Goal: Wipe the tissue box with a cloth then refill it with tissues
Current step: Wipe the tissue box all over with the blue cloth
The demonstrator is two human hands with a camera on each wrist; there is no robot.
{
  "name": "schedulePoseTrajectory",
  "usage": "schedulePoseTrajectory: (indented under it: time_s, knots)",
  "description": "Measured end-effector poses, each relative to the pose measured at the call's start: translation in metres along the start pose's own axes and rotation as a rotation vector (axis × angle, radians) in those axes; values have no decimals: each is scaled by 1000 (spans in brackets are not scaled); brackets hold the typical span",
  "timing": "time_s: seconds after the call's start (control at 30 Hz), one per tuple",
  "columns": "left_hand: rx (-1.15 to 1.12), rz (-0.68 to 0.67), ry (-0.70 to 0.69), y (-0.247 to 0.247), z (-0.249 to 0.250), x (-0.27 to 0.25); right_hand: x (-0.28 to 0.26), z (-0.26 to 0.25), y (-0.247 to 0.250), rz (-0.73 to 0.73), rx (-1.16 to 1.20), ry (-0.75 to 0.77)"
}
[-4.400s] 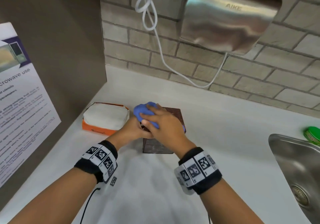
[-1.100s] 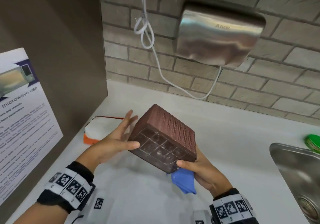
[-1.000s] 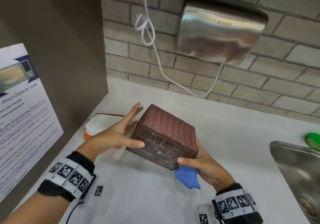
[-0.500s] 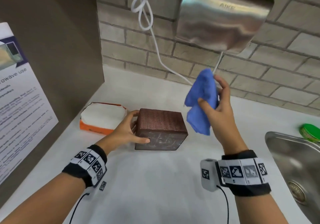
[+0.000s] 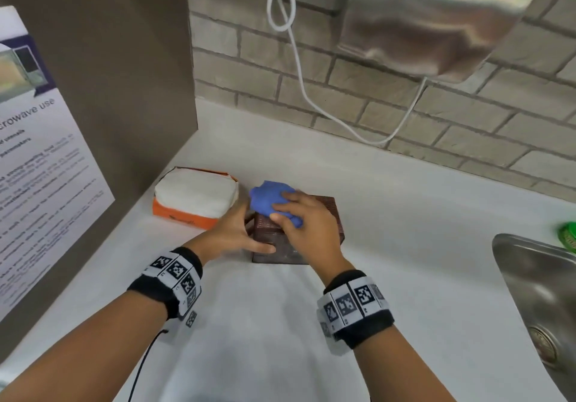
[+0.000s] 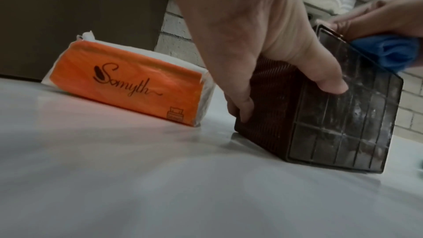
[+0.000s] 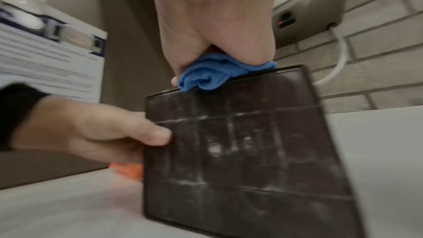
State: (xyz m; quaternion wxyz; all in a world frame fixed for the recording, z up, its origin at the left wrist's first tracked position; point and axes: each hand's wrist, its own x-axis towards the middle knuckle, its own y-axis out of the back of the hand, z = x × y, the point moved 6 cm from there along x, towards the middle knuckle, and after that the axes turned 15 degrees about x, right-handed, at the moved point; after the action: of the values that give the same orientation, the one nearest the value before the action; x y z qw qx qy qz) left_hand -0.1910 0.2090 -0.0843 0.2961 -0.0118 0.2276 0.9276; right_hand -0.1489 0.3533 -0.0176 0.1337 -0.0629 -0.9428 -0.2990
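The brown tissue box [image 5: 328, 214] stands on the white counter [image 5: 280, 323], its gridded dusty face [image 7: 240, 142] turned toward me. My left hand [image 5: 240, 233] grips its left side, thumb [image 6: 329, 82] on the gridded face and fingers [image 6: 240, 108] on the ribbed side [image 6: 270, 97]. My right hand [image 5: 308, 227] holds the bunched blue cloth [image 5: 268, 199] and presses it on the box's top, at the left end. The cloth [image 7: 213, 71] bulges out under the palm at the top edge. An orange pack of white tissues [image 5: 193, 199] lies just left of the box.
A steel hand dryer [image 5: 436, 21] hangs on the brick wall above, its white cable [image 5: 299, 68] looping down behind the box. A steel sink [image 5: 536, 292] is at the right with a green object [image 5: 568, 236] by its rim. A brown panel with a poster [image 5: 37, 158] closes the left side.
The box, earlier lifted and tilted between both hands, stands on the counter. My right hand came down from mid-air and put the cloth on the box's top. My left hand stays on the box.
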Motion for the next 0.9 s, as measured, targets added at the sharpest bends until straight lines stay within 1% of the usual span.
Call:
schedulePoseTrajectory:
  time_s: [0.1,0.17,0.23,0.3,0.37,0.43,0.5,0.6,0.67,0.7,0.73,0.8,0.9]
  knots:
    - [66,-38,37,0,-5,-3,0,-18,-27,-59,44,102]
    - [72,-52,54,-1,-4,-3,1,-17,-22,-109,132,107]
    - [30,-28,49,-2,-3,1,1,-1,4,-115,207,71]
    - [-20,-4,57,-2,-2,3,-4,22,41,-44,262,0]
    - [-24,-15,51,-2,0,3,-10,43,72,22,307,-107]
    - [-18,-25,58,-3,-3,3,-12,47,81,57,276,-157]
    - [-16,-10,62,-3,-4,3,-7,36,66,37,190,-105]
    - [20,7,45,-2,-7,1,2,4,14,-78,127,18]
    - [51,62,104,4,-10,-4,4,-16,-14,-155,124,90]
    - [59,72,140,6,-12,-7,3,-19,-19,-177,132,115]
    - [53,52,110,5,-9,-8,1,-18,-17,-193,153,123]
    - [52,5,33,-2,-3,-5,-7,-6,4,-184,191,123]
    - [13,9,59,-5,2,-1,-19,26,57,-55,204,18]
